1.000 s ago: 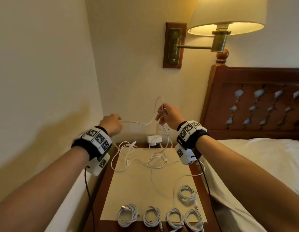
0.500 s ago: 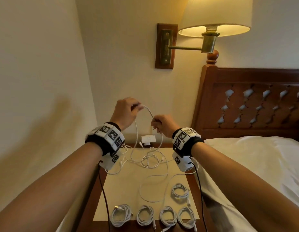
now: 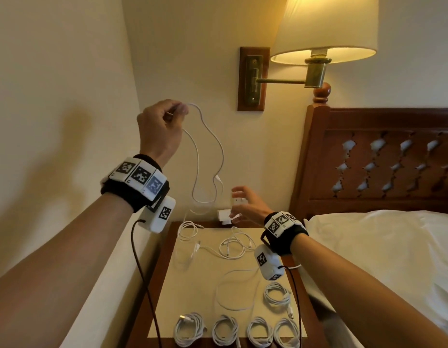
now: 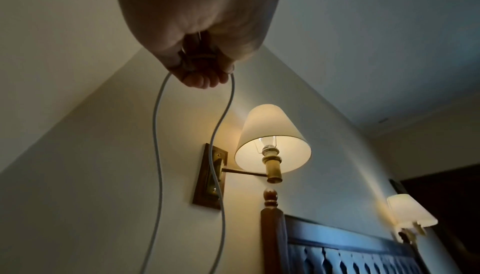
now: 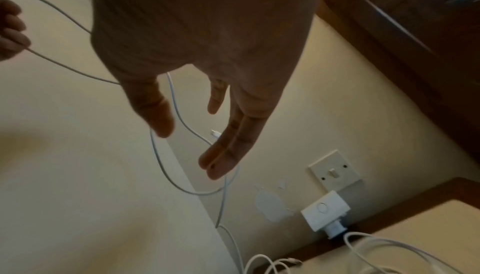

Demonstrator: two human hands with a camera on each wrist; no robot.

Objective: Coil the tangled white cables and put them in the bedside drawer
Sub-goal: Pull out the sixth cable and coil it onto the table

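Cable of thin white cord is held high against the cream wall by the left hand, whose fingers are curled round its top; in the left wrist view two strands drop from the clenched fist, but the part inside the fist is hidden, so the number of turns held cannot be told. The strands hang down in a long loop, with a small white plug end dangling near the bottom of it, and the lower run is lost against the pale wall before the tabletop is reached. The right hand is held lower, near the wall, with fingers spread and straight and nothing grasped; in the right wrist view the cord passes close behind the fingers, and contact cannot be made out. A loose tangle of white cables lies at the back of the wooden bedside table with a beige top, close to a white square charger block set under a cream wall switch plate. Five neatly wound white cable coils are seen at the front of the table, four in a row and one just behind the right end; the front row is partly cut off by the frame edge. No drawer can be made out.
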